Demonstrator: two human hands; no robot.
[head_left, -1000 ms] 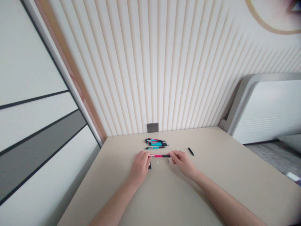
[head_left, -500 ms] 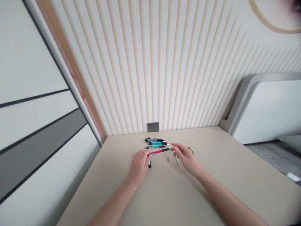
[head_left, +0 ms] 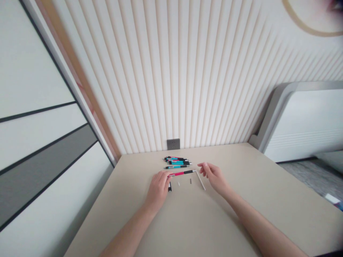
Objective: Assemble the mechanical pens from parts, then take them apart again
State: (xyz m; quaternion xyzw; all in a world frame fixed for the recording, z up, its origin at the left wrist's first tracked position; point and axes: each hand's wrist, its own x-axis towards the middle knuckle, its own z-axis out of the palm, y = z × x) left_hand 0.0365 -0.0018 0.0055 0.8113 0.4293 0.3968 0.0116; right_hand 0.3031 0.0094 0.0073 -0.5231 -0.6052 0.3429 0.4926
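A pink pen (head_left: 179,174) with a black grip and silver tip lies nearly level, its left end under the fingers of my left hand (head_left: 158,185), which is closed on it. My right hand (head_left: 213,175) is just beyond the tip, its fingers loosely bent and apart, with nothing seen in them. A thin white tube (head_left: 200,180) lies slanted between the tip and that hand. Below the pen are a small white piece (head_left: 178,184) and a small dark grey piece (head_left: 190,181). A black-and-white part (head_left: 169,187) is partly hidden by my left fingers.
A blue-and-black pen (head_left: 177,167) lies behind the pink one. Farther back is a pile of several blue, pink and black pens (head_left: 177,160). The beige table (head_left: 187,225) meets a ribbed wall with a dark socket (head_left: 173,144). A white cabinet (head_left: 40,200) stands at the left.
My right hand has let go of the pink pen's tip and drawn back to the right. The left hand still holds the pen. A black item beside my right hand no longer shows.
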